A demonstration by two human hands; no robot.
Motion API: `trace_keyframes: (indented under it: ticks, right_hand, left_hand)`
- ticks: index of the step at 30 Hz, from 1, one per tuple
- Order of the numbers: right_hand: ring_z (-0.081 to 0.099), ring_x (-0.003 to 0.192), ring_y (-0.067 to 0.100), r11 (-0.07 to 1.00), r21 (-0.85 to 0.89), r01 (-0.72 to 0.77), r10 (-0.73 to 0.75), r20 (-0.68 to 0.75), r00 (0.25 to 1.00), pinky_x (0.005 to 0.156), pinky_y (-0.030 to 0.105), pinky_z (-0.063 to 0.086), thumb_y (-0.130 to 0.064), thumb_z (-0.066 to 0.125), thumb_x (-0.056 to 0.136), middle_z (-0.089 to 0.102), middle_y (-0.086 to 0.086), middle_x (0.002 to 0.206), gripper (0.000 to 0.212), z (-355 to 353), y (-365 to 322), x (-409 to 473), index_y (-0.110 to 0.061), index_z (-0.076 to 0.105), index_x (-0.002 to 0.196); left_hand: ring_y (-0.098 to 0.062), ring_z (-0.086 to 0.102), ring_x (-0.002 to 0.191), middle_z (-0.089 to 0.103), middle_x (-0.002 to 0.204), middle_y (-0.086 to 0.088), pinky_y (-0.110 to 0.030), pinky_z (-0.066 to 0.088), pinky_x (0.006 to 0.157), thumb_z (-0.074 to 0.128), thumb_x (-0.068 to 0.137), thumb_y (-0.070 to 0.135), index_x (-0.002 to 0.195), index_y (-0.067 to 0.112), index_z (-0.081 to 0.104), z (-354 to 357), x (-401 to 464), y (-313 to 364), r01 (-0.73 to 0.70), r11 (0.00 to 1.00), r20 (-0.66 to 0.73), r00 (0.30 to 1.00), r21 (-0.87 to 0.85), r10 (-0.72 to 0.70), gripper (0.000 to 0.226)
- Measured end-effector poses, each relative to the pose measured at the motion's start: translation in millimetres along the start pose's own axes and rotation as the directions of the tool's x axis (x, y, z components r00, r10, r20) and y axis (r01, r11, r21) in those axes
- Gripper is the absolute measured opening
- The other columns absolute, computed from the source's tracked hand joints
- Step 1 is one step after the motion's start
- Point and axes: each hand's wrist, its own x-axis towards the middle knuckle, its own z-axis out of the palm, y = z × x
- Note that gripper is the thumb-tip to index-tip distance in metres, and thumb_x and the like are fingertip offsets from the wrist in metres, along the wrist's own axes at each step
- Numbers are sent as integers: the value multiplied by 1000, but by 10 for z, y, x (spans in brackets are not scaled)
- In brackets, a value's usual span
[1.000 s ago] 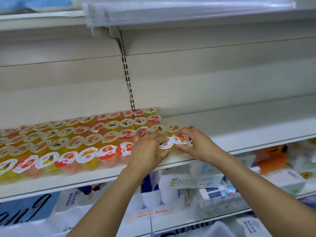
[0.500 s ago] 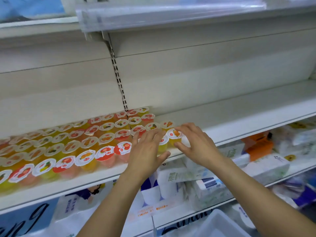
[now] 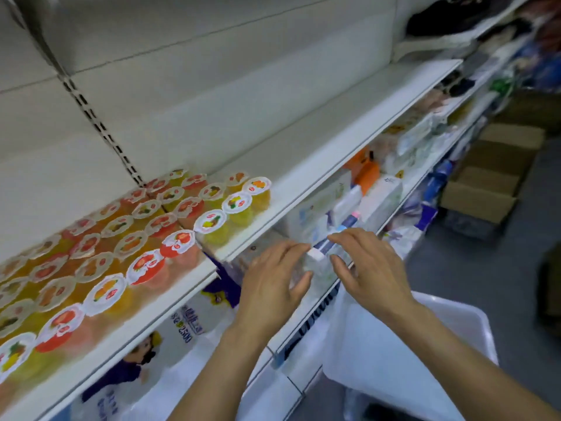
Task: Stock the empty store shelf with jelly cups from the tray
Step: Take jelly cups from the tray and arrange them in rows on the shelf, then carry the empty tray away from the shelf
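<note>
Several rows of jelly cups point(image 3: 212, 221) with red, orange and yellow fruit lids fill the left part of the white shelf point(image 3: 318, 153). The rightmost cup point(image 3: 258, 189) stands near the shelf's middle. My left hand point(image 3: 273, 281) and my right hand point(image 3: 368, 270) hover below the shelf's front edge, in front of the lower shelf, fingers relaxed and spread, holding nothing. A white tray point(image 3: 473, 317) lined with white plastic sits at the lower right, under my right forearm; I see no cups in it from here.
The lower shelf point(image 3: 303, 317) holds tissue packs and other packaged goods point(image 3: 379, 196). Cardboard boxes point(image 3: 491, 174) stand on the grey floor at the right. More goods fill shelves at the far right.
Both hands have let go of the cups and pulled back and down from the shelf. The view has swung right and down, bringing the white tray into sight.
</note>
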Motion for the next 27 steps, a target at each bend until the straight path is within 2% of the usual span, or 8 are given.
trace_keyframes:
  ticks: [4,8,13,16,18,21,25,27]
  right_hand:
    - [63,93,25,967,-159,-201,235,233,944,74,38,47,-42,40,87,63,-2,108,40,170,102,-656,-24,63,115]
    - [57,111,26,870,-257,-421,493,407,769,90,41,44,-42,49,94,58,1,127,40,391,240,-1311,-25,54,131]
    - [43,127,18,748,-359,-559,654,546,524,103,33,36,-45,42,98,43,-3,143,47,749,596,-1920,-29,38,142]
    - [49,120,18,645,-332,-689,718,572,396,95,31,41,-39,44,99,48,-1,136,41,1012,807,-2233,-26,44,137]
    - [57,105,18,542,-307,-782,757,582,296,84,27,42,-36,45,98,56,0,121,31,1195,931,-2430,-22,54,125]
    - [59,72,22,232,-253,-939,816,576,46,62,27,41,-30,49,93,56,3,74,26,1452,1100,-2733,-12,56,75]
    - [57,61,25,-276,-127,-953,719,631,-292,54,29,50,-42,53,93,58,12,75,35,1685,1189,-3092,-8,54,85]
    - [48,55,24,-579,90,-810,623,690,-369,52,29,44,-39,58,94,48,14,68,34,1787,1200,-3178,-8,50,81]
  left_hand:
    - [-16,48,121,49,134,8,-34,45,93,60,90,36,136,26,49,435,-241,-118,19,999,269,963,-44,-6,49]
    - [-17,41,129,41,143,4,-27,37,100,59,92,36,143,26,39,1011,-458,-250,165,980,515,853,-109,-86,56]
    - [-21,41,133,39,147,0,-27,33,103,63,90,39,148,19,34,1955,-628,-452,460,882,757,610,-98,-234,67]
    - [-21,42,133,37,150,0,-34,36,109,67,88,39,148,17,33,2525,-772,-650,623,781,832,458,-49,-313,73]
    - [-23,42,133,35,152,-2,-39,37,110,68,87,38,150,16,28,2869,-845,-752,689,725,842,402,-19,-360,77]
    - [-24,37,137,32,153,-5,-35,33,111,66,91,30,153,11,18,3270,-875,-788,760,650,827,370,-7,-424,81]
    - [-26,46,129,40,148,-8,-42,40,109,71,86,32,152,11,21,3656,-873,-813,861,506,831,316,-48,-458,85]
    - [-28,53,121,46,143,-10,-45,48,100,72,86,33,150,12,24,3732,-869,-835,901,430,823,288,-60,-489,83]
